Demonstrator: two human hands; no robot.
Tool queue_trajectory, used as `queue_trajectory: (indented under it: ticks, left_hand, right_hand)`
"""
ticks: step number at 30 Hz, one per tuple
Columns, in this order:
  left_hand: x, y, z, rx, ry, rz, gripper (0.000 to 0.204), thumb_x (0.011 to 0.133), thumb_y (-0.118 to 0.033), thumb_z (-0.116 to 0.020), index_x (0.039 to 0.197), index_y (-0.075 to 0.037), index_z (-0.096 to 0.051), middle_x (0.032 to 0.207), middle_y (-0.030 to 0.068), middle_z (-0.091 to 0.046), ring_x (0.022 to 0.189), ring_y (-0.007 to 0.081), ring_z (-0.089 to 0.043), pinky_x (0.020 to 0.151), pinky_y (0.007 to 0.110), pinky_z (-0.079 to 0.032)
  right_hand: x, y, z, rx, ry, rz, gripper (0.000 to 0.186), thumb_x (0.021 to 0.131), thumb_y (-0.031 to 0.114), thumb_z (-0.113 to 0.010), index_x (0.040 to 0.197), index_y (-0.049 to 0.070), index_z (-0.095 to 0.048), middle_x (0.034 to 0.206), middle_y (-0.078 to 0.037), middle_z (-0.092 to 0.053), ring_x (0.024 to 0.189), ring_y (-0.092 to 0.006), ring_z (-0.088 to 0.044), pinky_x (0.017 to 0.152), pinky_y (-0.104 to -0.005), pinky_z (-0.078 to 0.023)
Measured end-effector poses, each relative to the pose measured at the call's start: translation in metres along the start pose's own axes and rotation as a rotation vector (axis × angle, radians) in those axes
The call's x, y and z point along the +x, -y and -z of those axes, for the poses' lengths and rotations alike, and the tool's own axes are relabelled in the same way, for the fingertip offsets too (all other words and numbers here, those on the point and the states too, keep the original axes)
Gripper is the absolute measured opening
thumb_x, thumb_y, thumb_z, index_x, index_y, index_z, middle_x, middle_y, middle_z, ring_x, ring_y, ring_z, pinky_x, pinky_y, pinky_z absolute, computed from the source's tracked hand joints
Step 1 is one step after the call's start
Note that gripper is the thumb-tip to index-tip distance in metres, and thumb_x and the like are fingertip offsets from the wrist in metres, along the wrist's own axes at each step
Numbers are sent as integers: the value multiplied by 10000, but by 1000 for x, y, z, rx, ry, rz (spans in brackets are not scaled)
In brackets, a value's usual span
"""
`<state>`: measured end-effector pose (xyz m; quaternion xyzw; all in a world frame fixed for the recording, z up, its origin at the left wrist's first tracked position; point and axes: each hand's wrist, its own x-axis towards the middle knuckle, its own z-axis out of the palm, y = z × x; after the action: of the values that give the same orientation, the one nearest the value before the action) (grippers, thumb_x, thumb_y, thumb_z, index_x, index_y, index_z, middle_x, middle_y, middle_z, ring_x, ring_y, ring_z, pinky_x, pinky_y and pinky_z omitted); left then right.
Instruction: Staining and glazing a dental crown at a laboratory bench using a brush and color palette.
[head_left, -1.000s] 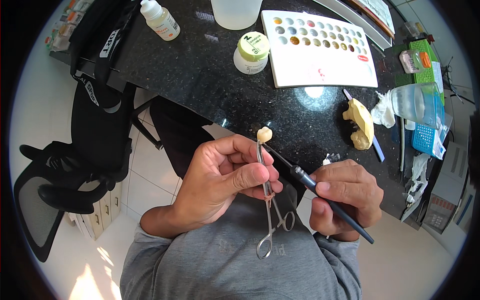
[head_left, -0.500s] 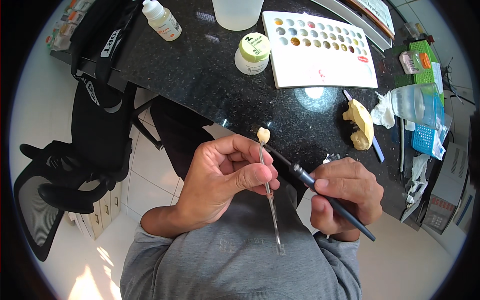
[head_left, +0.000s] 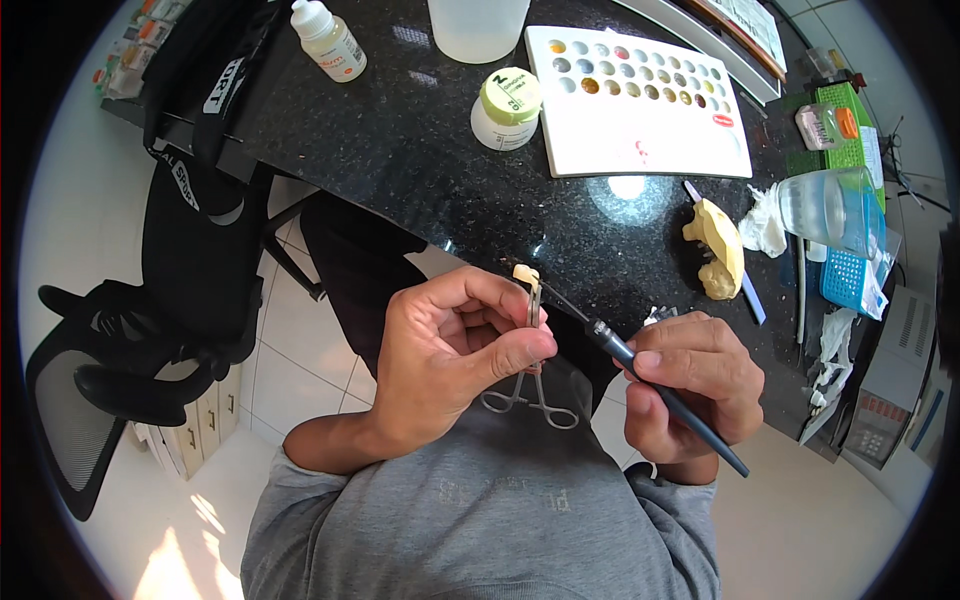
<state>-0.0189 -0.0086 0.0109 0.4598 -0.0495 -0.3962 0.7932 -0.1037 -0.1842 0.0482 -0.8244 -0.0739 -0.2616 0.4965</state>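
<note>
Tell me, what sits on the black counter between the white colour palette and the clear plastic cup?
In the head view, a yellowish dental cast and a crumpled white tissue lie between the palette and the cup.

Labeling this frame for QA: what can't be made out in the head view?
- Tip of the fine brush: too thin to tell whether it touches the small tooth-like piece.
- Clamp jaws: too small to see how they grip that piece.
- Clamp's middle: hidden by the left hand.
- Brush handle's middle: hidden inside the right hand.
- Palette colours: small, bleached by glare.

Grey short-sleeved shirt (head_left: 480, 520), bare forearms.
</note>
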Motion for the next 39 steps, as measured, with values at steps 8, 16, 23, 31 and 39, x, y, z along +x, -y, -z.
queue_trajectory:
  ticks: [8, 16, 23, 31, 39]
  left_hand:
    - [-6, 6, 1, 107, -61, -155, 169, 794, 8, -697, 868, 13, -545, 786, 112, -622, 693, 161, -636, 638, 278, -558]
    - [-5, 16, -8, 113, 28, -114, 185, 817, -105, -700, 890, 20, -585, 804, 121, -653, 759, 204, -675, 650, 306, -579]
    - [-7, 16, -17, 65, 42, -25, 242, 828, -173, -692, 925, 19, -579, 789, 135, -665, 766, 217, -684, 650, 304, -580]
    - [-6, 12, -22, -44, 45, 78, 282, 815, -223, -709, 930, -7, -568, 779, 121, -657, 743, 202, -680, 609, 295, -570]
    - [-14, 4, -20, -362, 30, 292, 332, 833, -289, -685, 998, -43, -535, 791, 54, -619, 704, 164, -647, 588, 271, -545]
  right_hand:
    - [-18, 14, 30, 35, -60, -28, 294, 687, -14, -728, 972, 4, -659, 825, -97, -646, 659, -175, -630, 549, -260, -506]
    - [-33, 6, 85, -696, -378, -47, 208, 714, -35, -665, 918, 10, -659, 761, -121, -639, 659, -200, -623, 592, -265, -498]
    - [-34, -3, 91, -793, -271, -47, 248, 675, -54, -688, 916, -1, -670, 774, -126, -640, 652, -206, -642, 581, -273, -514]
    - [-41, -1, 95, -764, -374, -16, 225, 682, -55, -699, 904, -40, -664, 767, -150, -672, 648, -205, -656, 586, -262, -515]
    - [-58, 3, 88, -616, -594, -142, 153, 766, -33, -677, 911, -63, -643, 785, -167, -659, 676, -208, -661, 586, -243, -509]
